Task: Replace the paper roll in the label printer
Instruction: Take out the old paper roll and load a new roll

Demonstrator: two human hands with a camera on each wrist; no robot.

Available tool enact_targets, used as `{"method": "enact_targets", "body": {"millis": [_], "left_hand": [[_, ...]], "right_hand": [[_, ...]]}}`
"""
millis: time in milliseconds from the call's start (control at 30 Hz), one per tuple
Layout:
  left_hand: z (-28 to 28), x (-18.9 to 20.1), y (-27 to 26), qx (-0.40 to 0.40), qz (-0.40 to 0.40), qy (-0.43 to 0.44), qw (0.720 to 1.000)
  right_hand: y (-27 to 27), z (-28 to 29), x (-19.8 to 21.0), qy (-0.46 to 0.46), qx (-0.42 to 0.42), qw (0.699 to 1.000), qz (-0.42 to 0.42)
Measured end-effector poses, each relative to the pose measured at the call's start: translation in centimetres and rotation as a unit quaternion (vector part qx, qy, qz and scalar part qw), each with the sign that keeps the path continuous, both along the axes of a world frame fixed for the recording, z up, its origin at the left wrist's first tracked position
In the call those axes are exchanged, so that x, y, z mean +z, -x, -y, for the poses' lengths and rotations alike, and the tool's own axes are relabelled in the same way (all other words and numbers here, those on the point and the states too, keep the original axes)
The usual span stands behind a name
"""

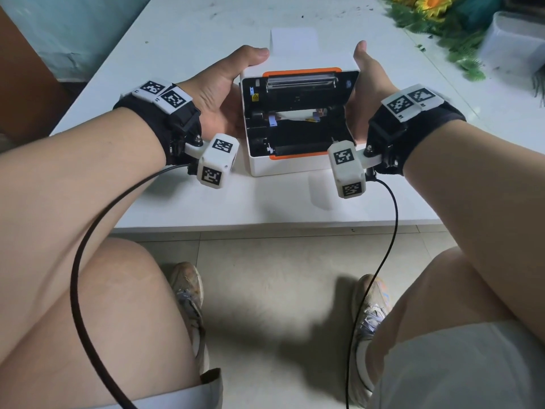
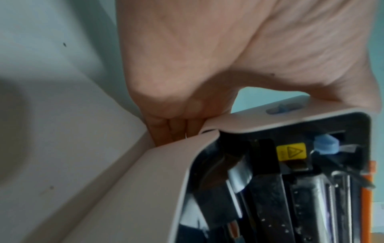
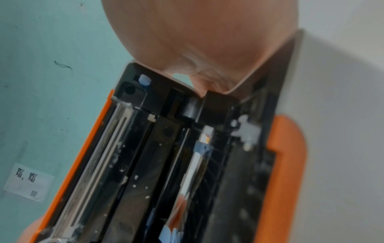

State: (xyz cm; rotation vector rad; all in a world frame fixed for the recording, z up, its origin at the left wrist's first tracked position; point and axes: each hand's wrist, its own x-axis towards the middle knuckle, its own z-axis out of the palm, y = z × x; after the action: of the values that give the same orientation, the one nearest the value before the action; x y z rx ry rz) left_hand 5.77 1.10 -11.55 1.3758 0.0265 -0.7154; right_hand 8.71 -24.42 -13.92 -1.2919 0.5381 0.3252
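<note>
Both hands gripping open label printer point(image 1: 298, 119), fingers point(image 2: 176, 129) curled behind

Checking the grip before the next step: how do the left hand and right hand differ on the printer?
The left hand lays its thumb flat over the lid's top corner of the printer; the right hand keeps its thumb upright beside the lid. Left fingers are seen tucked at the hinge seam; the right hand's fingers are hidden. Both clasp opposite sides of the open printer.

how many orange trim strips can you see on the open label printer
2. One orange trim strip runs along the raised lid's far edge; the other edges the printer body's near front rim. None else shows.
</note>
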Motion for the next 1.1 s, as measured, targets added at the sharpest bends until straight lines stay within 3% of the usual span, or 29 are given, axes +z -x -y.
{"method": "enact_targets", "body": {"millis": [67,200,333,467,600,633,700,800,867,967,1000,1100], "left_hand": [[0.1,0.1,0.2,-0.006,-0.002,0.005,1.000],[0.3,0.4,0.5,0.007,-0.009,0.016,1.000],[0.7,0.8,0.6,0.037,0.006,0.017,0.999],[0.9,1.1,0.8,0.038,0.008,0.002,0.999],[0.9,1.3,0.8,0.105,0.027,-0.098,0.989],[0.9,1.4,0.8,0.143,0.069,-0.152,0.975],[0.7,1.9,1.1,0.219,0.225,-0.252,0.915],[0.6,3.1,2.7,0.211,0.440,-0.305,0.818],[0.8,3.4,4.2,0.163,0.498,-0.300,0.797],[1.6,2.7,7.0,0.029,0.508,-0.317,0.801],[1.9,2.2,8.0,-0.018,0.514,-0.334,0.790],[3.1,0.2,9.7,-0.121,0.541,-0.426,0.714]], "right_hand": [[-0.9,1.2,-0.9,-0.005,0.011,1.000,-0.002],[4.1,-1.7,2.0,0.020,-0.011,1.000,0.017],[4.8,-1.8,1.6,0.007,-0.036,0.997,0.062],[5.2,-2.4,2.1,0.000,-0.054,0.997,0.048],[5.8,-2.7,2.8,-0.003,-0.040,0.999,0.025],[5.8,-2.6,2.9,0.007,-0.038,0.999,0.022],[6.0,-2.5,2.9,0.015,-0.027,0.999,0.018],[6.3,-2.4,3.0,0.026,-0.025,0.999,0.010],[6.7,-2.5,3.2,0.036,-0.018,0.999,0.013],[7.2,-2.7,3.6,0.061,-0.014,0.998,0.011],[7.3,-2.6,3.7,0.066,-0.008,0.998,0.014],[7.4,-2.7,3.8,0.071,-0.002,0.997,0.015]]}}
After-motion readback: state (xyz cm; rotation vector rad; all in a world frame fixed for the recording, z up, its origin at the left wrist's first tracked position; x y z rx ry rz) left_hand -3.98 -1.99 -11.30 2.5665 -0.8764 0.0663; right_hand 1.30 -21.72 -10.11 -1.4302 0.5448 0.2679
